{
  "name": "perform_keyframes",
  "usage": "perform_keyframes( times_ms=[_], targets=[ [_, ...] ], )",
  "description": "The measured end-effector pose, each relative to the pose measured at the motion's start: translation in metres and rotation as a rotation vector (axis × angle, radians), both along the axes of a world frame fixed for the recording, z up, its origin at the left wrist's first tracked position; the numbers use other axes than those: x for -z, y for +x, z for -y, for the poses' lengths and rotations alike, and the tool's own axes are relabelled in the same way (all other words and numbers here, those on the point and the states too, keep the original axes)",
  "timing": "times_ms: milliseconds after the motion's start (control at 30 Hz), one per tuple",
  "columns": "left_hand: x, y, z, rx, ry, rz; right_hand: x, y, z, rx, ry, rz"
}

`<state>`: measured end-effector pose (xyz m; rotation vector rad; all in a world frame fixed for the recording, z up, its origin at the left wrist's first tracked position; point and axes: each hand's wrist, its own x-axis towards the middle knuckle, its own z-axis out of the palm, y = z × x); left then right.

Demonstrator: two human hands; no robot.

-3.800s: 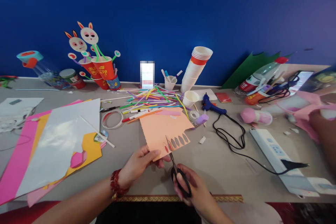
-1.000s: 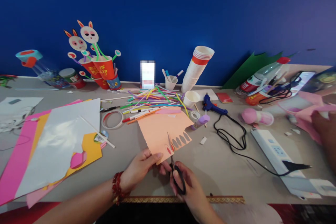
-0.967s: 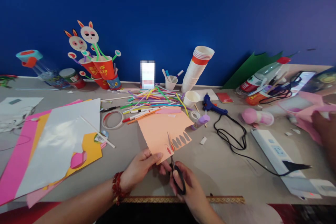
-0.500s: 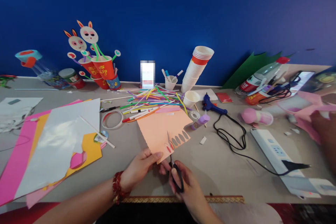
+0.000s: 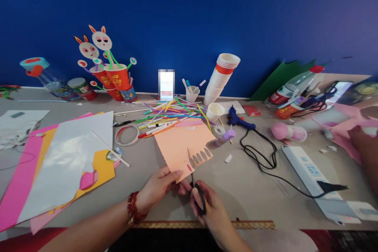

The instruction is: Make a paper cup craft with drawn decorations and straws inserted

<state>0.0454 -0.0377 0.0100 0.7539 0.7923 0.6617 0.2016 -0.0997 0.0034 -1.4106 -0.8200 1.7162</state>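
A sheet of peach paper (image 5: 180,145) is pinched at its near edge by my left hand (image 5: 162,185), thumb on top. A red-filled oval is drawn near its right edge, beside a row of several oval cut-outs through which grey tabletop shows. My right hand (image 5: 212,204) grips black-handled scissors (image 5: 201,201), its fingers in the loops. Their blades point away from me and meet the paper beside the red oval; one blade shows above the sheet. A beaded red bracelet (image 5: 134,208) circles my left wrist.
Coloured sheets (image 5: 67,153) lie left, beside a tape roll (image 5: 126,134). Pipe cleaners (image 5: 174,110), stacked paper cups (image 5: 221,76) and rabbit-decorated cups (image 5: 116,75) stand behind. Rightward are a glue gun (image 5: 236,117), its black cord, a power strip (image 5: 310,171) and another person's hand (image 5: 362,141).
The scissors have shifted slightly at the paper's edge. A second red patch beside the remaining red oval no longer shows; grey appears there. My hands stay nearly in place.
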Motion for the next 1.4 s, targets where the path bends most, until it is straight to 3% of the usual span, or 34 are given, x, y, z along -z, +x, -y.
perform_keyframes(
  times_ms=[300,433,733,1000,1400],
  targets=[
    [0.006,-0.005,-0.004,-0.072,0.065,-0.049,-0.009,0.04,-0.001,-0.241,-0.005,0.021],
    [0.006,-0.006,-0.003,-0.076,0.089,-0.07,-0.014,0.043,0.003,-0.282,-0.036,0.006],
    [0.001,-0.003,0.0,-0.059,0.088,-0.093,-0.005,0.016,0.006,-0.144,-0.115,-0.111],
    [-0.001,-0.001,-0.002,-0.079,0.072,-0.062,-0.002,0.004,0.013,-0.068,-0.054,-0.164],
    [-0.001,-0.002,0.0,-0.069,0.065,-0.047,-0.001,0.004,0.014,-0.065,-0.021,-0.163]
  ],
)
